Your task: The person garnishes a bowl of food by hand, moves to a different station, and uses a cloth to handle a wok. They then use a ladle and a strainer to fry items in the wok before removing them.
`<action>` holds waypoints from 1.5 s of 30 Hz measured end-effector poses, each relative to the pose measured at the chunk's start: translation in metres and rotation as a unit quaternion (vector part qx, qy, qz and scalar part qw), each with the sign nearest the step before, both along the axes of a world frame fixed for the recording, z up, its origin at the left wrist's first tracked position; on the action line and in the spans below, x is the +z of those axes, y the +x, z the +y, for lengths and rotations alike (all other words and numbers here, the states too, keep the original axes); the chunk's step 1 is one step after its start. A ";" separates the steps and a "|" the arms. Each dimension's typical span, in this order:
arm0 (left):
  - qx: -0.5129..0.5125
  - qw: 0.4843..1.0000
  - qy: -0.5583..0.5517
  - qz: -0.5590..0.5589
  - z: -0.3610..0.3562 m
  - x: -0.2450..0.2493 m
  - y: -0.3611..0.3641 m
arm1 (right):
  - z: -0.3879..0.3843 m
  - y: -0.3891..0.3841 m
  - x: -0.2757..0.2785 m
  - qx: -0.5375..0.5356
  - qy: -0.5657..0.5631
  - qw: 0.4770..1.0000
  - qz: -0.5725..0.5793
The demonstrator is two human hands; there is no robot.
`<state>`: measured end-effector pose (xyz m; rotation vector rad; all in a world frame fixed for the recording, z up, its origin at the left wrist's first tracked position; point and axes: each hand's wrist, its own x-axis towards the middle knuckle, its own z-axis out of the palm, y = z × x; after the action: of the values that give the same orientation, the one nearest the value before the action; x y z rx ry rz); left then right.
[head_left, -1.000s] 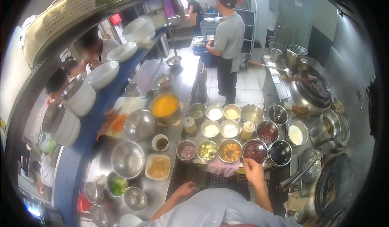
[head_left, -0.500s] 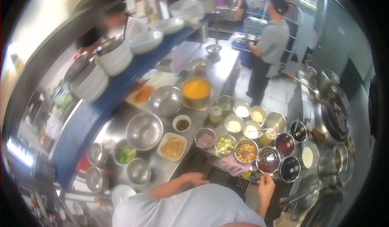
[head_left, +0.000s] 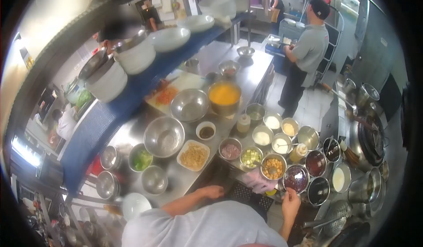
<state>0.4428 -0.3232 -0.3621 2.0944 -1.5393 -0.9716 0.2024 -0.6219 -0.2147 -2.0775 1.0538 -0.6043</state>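
My left hand (head_left: 213, 192) is closed, above the gap beside the counter's front edge, with its curled fingers partly hidden. Nearest to it on the counter is a white square dish (head_left: 193, 155) of light brown crumbly food. My right hand (head_left: 291, 202) is pinched at the near rim of a metal pot of dark red sauce (head_left: 296, 178). Whatever lies between those fingertips is too small to make out. Around that pot stand a pot of browned cubes (head_left: 273, 167), a pot of black sauce (head_left: 318, 191) and a pink cloth (head_left: 257, 180).
Steel bowls (head_left: 164, 137), a pot of orange liquid (head_left: 224, 98) and a bowl of greens (head_left: 141, 159) stand on the counter. White bowls line a blue shelf (head_left: 145, 75) at left. A co-worker (head_left: 309, 48) stands beyond. Pans (head_left: 368, 141) are at right.
The view has swung, so the counter and pots sit farther right in the picture. My left hand looks more tightly curled. My right hand stays at the dark red sauce pot's rim.
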 end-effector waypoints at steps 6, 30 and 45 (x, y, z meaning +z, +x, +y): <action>0.144 0.973 0.156 0.094 -0.002 0.046 -0.012 | 0.008 0.017 0.050 0.024 0.108 0.994 0.006; 0.700 0.464 -0.283 0.463 0.051 0.100 0.028 | 0.005 0.028 0.037 0.082 0.114 0.988 0.066; 0.525 0.625 -0.231 0.529 0.015 0.142 0.001 | 0.107 0.196 0.061 0.570 -0.106 0.814 0.034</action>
<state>0.4441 -0.3078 -0.2205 1.1470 0.1437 -0.8417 0.3989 -0.5153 -0.1534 -2.4484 -0.3648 -0.0044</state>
